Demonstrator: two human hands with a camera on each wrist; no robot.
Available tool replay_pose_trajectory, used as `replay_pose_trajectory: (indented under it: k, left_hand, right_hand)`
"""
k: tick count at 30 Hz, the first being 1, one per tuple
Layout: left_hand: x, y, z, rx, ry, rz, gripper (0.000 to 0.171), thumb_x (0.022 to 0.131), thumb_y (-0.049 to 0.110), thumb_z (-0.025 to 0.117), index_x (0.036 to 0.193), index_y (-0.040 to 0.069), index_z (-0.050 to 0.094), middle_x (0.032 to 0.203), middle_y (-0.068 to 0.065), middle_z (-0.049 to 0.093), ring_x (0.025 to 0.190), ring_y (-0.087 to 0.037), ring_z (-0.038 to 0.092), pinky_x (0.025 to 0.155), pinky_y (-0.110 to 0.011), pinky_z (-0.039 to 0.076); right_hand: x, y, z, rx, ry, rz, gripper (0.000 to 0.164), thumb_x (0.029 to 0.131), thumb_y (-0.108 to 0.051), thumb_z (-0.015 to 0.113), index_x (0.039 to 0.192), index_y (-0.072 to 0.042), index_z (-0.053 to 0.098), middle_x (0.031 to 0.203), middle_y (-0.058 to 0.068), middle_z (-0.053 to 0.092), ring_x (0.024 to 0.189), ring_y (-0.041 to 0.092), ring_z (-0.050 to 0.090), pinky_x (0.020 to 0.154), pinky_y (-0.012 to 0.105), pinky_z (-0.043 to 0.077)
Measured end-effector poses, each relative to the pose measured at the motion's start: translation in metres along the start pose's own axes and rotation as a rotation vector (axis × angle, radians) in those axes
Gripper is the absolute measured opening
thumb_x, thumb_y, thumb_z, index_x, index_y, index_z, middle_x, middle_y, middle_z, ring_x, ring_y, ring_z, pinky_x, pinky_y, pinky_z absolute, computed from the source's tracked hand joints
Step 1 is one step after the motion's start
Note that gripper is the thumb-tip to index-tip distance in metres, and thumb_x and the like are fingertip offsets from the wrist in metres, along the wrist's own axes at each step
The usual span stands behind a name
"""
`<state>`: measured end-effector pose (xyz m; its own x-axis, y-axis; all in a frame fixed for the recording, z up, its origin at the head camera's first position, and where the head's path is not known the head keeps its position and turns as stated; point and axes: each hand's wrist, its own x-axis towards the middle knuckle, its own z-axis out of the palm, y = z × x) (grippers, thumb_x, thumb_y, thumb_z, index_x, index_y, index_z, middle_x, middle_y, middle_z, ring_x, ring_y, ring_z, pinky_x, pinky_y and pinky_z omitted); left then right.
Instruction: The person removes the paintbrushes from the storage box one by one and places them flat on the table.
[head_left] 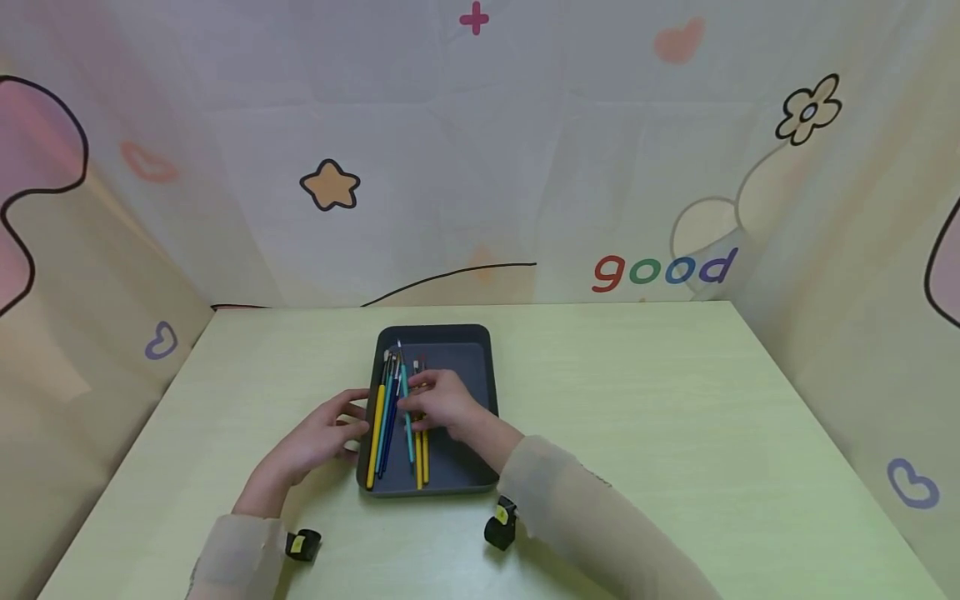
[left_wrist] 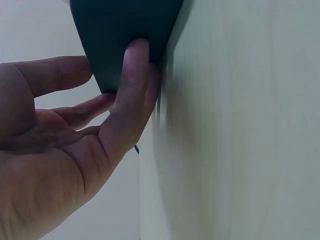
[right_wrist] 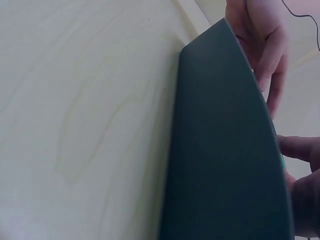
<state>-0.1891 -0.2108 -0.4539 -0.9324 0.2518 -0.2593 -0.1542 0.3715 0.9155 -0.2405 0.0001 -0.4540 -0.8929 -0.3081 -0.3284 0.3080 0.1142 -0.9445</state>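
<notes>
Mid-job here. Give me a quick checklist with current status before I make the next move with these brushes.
1. Tray sitting flat on the table: ok.
2. Left grip in contact with the tray's left side: ok.
3. Right grip on a teal brush: ok, it appears pinched between thumb and fingers.
4. Teal brush lifted clear of the tray floor: cannot tell from these angles.
5. All brushes in one group: not ok, two yellow-handled brushes lie apart, right of the left-side bunch.

Free tabletop [head_left: 637, 383] right of tray [head_left: 461, 467], brushes [head_left: 376, 435] crowding its left
</notes>
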Motion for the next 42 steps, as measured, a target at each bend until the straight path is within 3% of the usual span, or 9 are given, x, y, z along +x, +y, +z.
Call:
replay_pose_trajectory:
  k: [9, 18, 22, 29, 42]
  left_hand:
    - [-0.001, 0.0, 0.002, 0.017, 0.018, -0.003, 0.054, 0.104, 0.004, 0.052, 0.155, 0.001, 0.035, 0.136, -0.028, 0.048, 0.106, -0.034, 0.062, 0.079, -0.043, 0.061]
    - [-0.001, 0.003, 0.002, 0.036, 0.023, -0.015, 0.054, 0.104, 0.004, 0.052, 0.155, 0.002, 0.035, 0.137, -0.027, 0.047, 0.108, -0.035, 0.061, 0.079, -0.042, 0.061]
    - [-0.002, 0.004, 0.002, 0.034, 0.02, -0.022, 0.054, 0.104, 0.003, 0.052, 0.155, 0.002, 0.035, 0.137, -0.027, 0.047, 0.108, -0.034, 0.061, 0.079, -0.042, 0.061]
    - [-0.001, 0.003, 0.003, 0.038, 0.02, -0.021, 0.054, 0.104, 0.003, 0.052, 0.155, 0.002, 0.035, 0.137, -0.027, 0.047, 0.108, -0.034, 0.061, 0.079, -0.042, 0.061]
    - [-0.002, 0.005, 0.004, 0.05, 0.024, -0.029, 0.054, 0.104, 0.004, 0.052, 0.155, 0.002, 0.035, 0.137, -0.027, 0.047, 0.11, -0.035, 0.06, 0.08, -0.042, 0.061]
  right_hand:
    - [-0.007, -0.001, -0.014, -0.004, 0.053, -0.02, 0.036, 0.091, 0.004, 0.073, 0.125, 0.001, 0.062, 0.093, 0.011, 0.071, 0.074, 0.021, 0.069, 0.067, 0.034, 0.062]
    - [-0.014, -0.005, -0.031, 0.051, 0.053, 0.006, 0.033, 0.092, 0.006, 0.068, 0.125, 0.006, 0.061, 0.095, 0.017, 0.07, 0.076, 0.022, 0.069, 0.071, 0.035, 0.062]
    - [-0.019, -0.008, -0.038, 0.064, 0.058, 0.014, 0.033, 0.094, 0.005, 0.068, 0.125, 0.006, 0.06, 0.092, 0.014, 0.069, 0.077, 0.021, 0.069, 0.068, 0.033, 0.062]
    - [-0.031, -0.018, -0.051, 0.056, 0.029, -0.033, 0.034, 0.095, 0.005, 0.066, 0.128, 0.008, 0.058, 0.094, 0.013, 0.067, 0.074, 0.018, 0.069, 0.067, 0.034, 0.062]
    - [-0.052, -0.016, -0.097, 0.002, 0.064, -0.054, 0.035, 0.096, 0.005, 0.064, 0.13, 0.011, 0.055, 0.102, 0.015, 0.061, 0.077, 0.021, 0.069, 0.069, 0.035, 0.062]
